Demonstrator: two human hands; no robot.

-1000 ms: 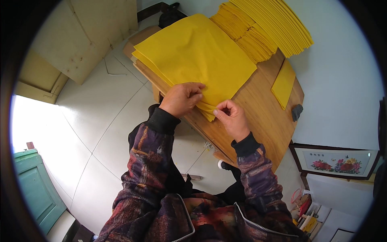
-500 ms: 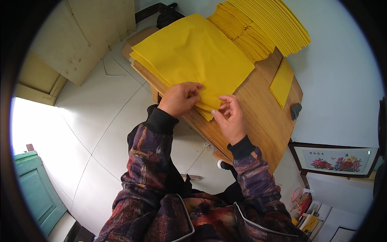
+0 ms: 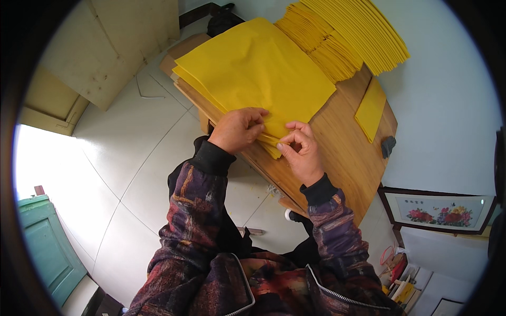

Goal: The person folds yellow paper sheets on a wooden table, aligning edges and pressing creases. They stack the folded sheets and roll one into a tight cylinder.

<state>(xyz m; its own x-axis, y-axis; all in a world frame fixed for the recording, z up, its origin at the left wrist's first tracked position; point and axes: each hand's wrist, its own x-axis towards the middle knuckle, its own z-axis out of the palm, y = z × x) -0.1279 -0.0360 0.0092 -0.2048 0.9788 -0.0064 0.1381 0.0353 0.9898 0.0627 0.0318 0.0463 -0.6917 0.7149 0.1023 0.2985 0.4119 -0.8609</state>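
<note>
Yellow paper stack (image 3: 258,73) — flat, square-cornered

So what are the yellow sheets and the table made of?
The yellow sheets look like thin matte paper: flat, dull, stacked with fine layered edges where the hands, left hand and right hand, pinch a corner. The table looks like wood, brown with visible grain and a slight sheen, possibly varnished.

A framed rectangular sign (image 3: 440,209), dark-framed, white with red and yellow flowers, is seen leaning low against the wall beyond the wooden table's (image 3: 337,152) near right corner. No packages, labels or screens are seen on the table.
</note>
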